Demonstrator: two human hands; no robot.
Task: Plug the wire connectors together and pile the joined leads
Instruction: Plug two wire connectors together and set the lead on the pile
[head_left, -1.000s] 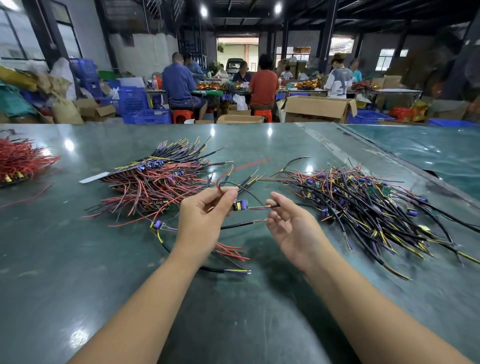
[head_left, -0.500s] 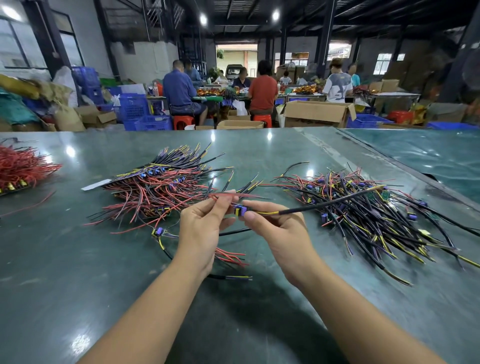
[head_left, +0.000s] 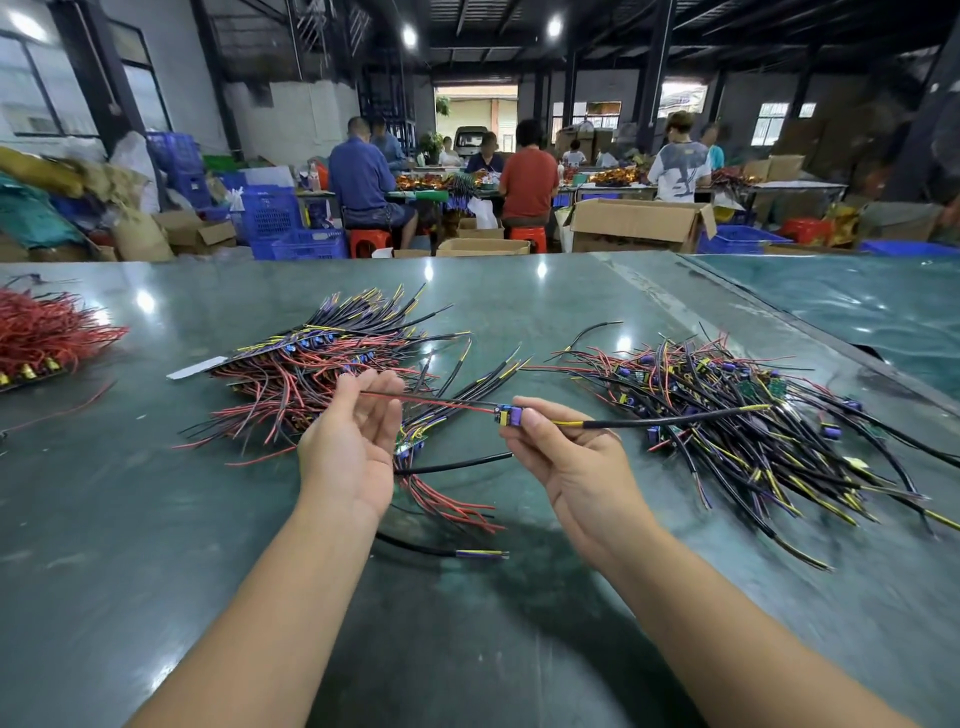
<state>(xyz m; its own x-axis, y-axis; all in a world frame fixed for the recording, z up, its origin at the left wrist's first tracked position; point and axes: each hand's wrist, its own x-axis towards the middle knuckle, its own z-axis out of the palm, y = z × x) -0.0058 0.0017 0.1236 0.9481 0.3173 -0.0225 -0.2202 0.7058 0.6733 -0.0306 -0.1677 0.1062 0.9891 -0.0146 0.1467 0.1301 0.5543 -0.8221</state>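
Nearest on the bench (head_left: 156, 597): one loose black lead (head_left: 441, 552) lying left-right, striped end pointing right, just in front of the hands.

Right hand (head_left: 576, 467): fingers pinching the joined connector (head_left: 510, 417) between thumb and forefinger. Looks mated, blue and yellow halves flush, no gap I can make out. Black lead with yellow end (head_left: 660, 418) runs out right from it, roughly level, over the right-hand pile.

Left hand (head_left: 350, 447): palm up, fingers relaxed and mostly straight. Red wire (head_left: 415, 399) from the connector runs left across the fingertips; it rests there, not clamped as far as I can tell. A few unjoined leads (head_left: 447, 499) lie under and behind this hand.

So the joined lead's long axis is left-right, held up between both hands, connector at the right-hand end of the span. Only the right hand has a real grip.

Behind-left: joined pile (head_left: 311, 374), red and black wires fanned, connectors lined up along its far edge. It's just beyond the left hand, so the drop is probably up and left. The red end is already aimed that way, and the left hand is nearer. Judgement: plug step done for this pair, piling is next.

Right: unjoined pile (head_left: 753, 431), black leads with yellow tips, tangled.

Far left edge: separate red wire bundle (head_left: 47, 332), well apart. Beyond the bench: people seated at other tables, boxes, blue crates.
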